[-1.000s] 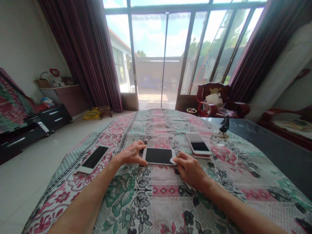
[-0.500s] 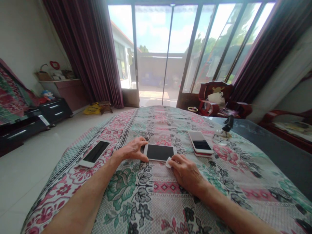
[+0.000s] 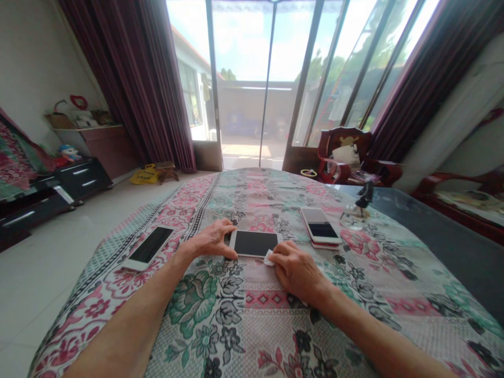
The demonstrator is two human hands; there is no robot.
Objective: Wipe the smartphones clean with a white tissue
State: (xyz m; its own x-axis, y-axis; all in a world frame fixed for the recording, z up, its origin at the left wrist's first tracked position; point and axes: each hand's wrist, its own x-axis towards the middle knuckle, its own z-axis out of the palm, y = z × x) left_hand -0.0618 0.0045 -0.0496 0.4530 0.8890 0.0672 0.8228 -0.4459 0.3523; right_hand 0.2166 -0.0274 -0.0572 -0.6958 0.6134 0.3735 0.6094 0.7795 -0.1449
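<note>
A white smartphone (image 3: 255,244) with a dark screen lies crosswise on the patterned cloth in front of me. My left hand (image 3: 216,239) grips its left end, thumb at the near corner and fingers at the far one. Pinched in my right hand (image 3: 296,268) is a small folded white tissue (image 3: 269,258), pressed against the phone's near edge toward the right. Those fingers hide the phone's near right corner.
Left of my arm lies another white phone (image 3: 150,247). To the right sits a white phone (image 3: 321,227) atop something red-edged. Beyond it stands a small dark figurine (image 3: 364,197) on a clear base. A floral cloth (image 3: 260,336) covers the round-edged table.
My right hand with the tissue has slid a little left along the phone's near edge. My left hand keeps its hold, and the view has shifted slightly.
</note>
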